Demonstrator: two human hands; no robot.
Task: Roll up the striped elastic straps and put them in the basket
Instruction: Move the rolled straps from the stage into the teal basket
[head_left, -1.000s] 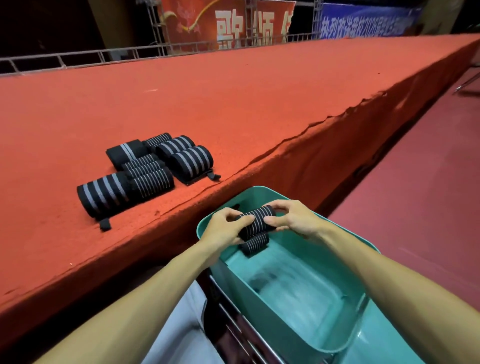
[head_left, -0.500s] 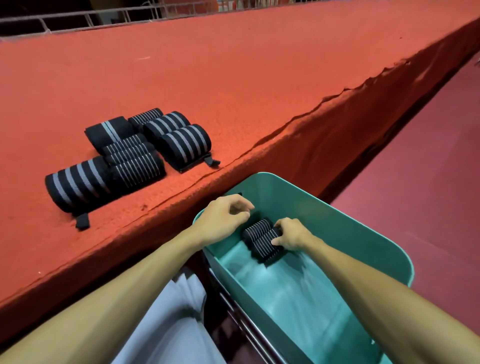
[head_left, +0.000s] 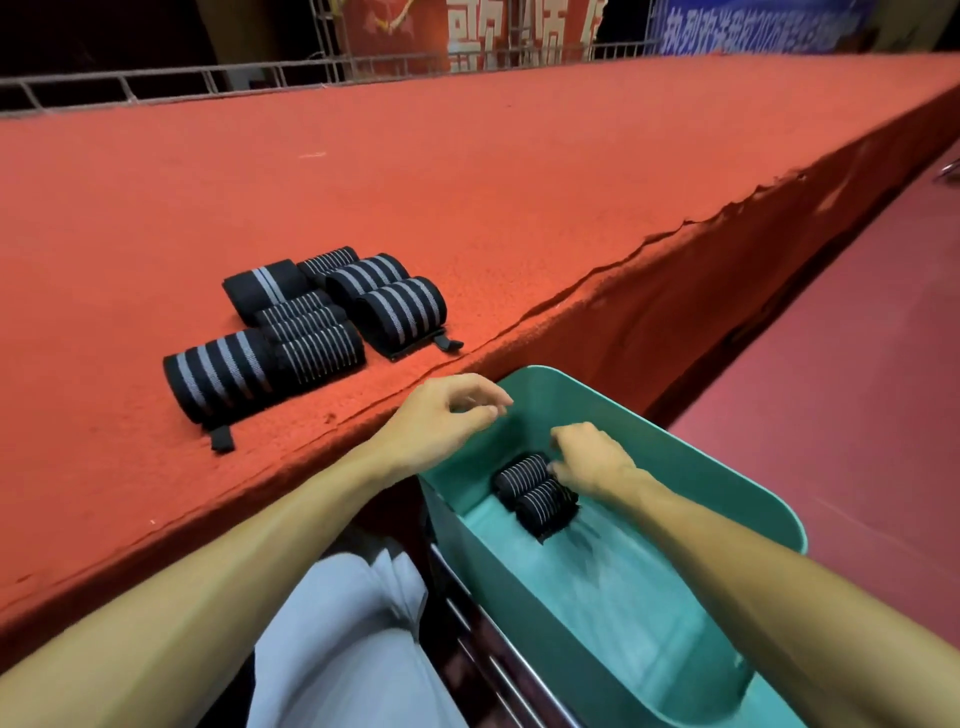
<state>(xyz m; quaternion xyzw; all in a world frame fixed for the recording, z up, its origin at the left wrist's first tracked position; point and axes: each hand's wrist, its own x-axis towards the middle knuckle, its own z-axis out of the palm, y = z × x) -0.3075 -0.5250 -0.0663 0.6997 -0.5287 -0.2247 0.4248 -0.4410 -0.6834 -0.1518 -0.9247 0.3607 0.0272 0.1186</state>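
Two rolled black straps with grey stripes lie side by side at the far end of the teal basket. My right hand is down inside the basket, its loosely curled fingertips touching the right end of the far roll. Over the basket's near-left rim hovers my left hand, fingers loosely curled and holding nothing. Several more rolled striped straps sit in a cluster on the red platform, up and left of the basket.
The red carpeted platform has a raised edge running diagonally just behind the basket. A maroon floor lies to the right. A metal rack holds the basket beside my light trousers. Railing and banners stand at the back.
Both hands lowered a rolled strap into the basket beside the one there. My left hand let go and rose to the rim. My right hand has eased off the roll.
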